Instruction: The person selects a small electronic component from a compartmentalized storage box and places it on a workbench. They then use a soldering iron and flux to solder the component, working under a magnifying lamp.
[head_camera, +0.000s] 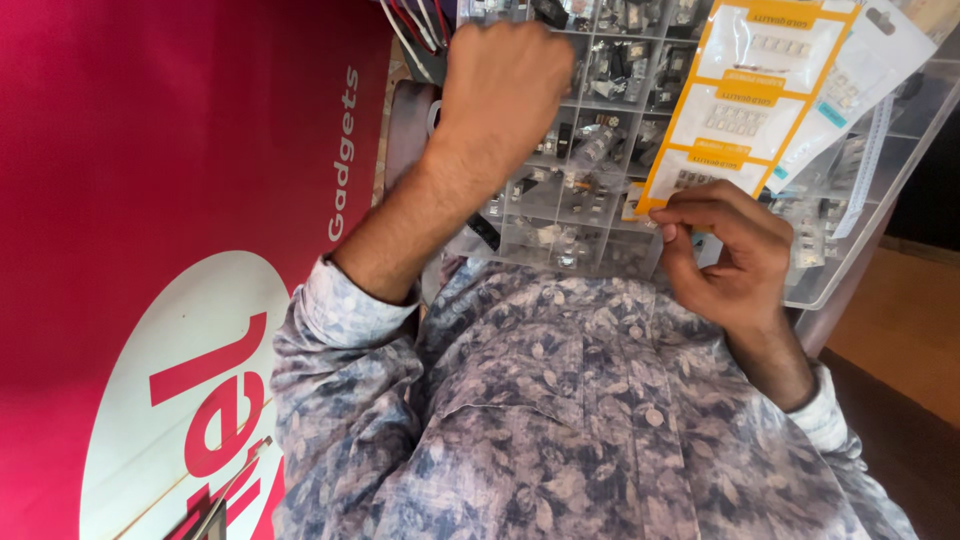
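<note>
Head view looks down your patterned shirt (560, 420) onto a clear compartment organiser (590, 190). Your right hand (735, 255) pinches the lower edge of an orange-bordered blister card (745, 105) between thumb and fingertips; the card lies tilted over the organiser's right half and its top runs out of frame. Your left hand (505, 85) is curled into a fist above the organiser's left compartments, knuckles turned away, so you cannot tell whether anything sits inside it. Small dark parts in the compartments are too tiny to identify. A red banner (170, 200) fills the left side.
</note>
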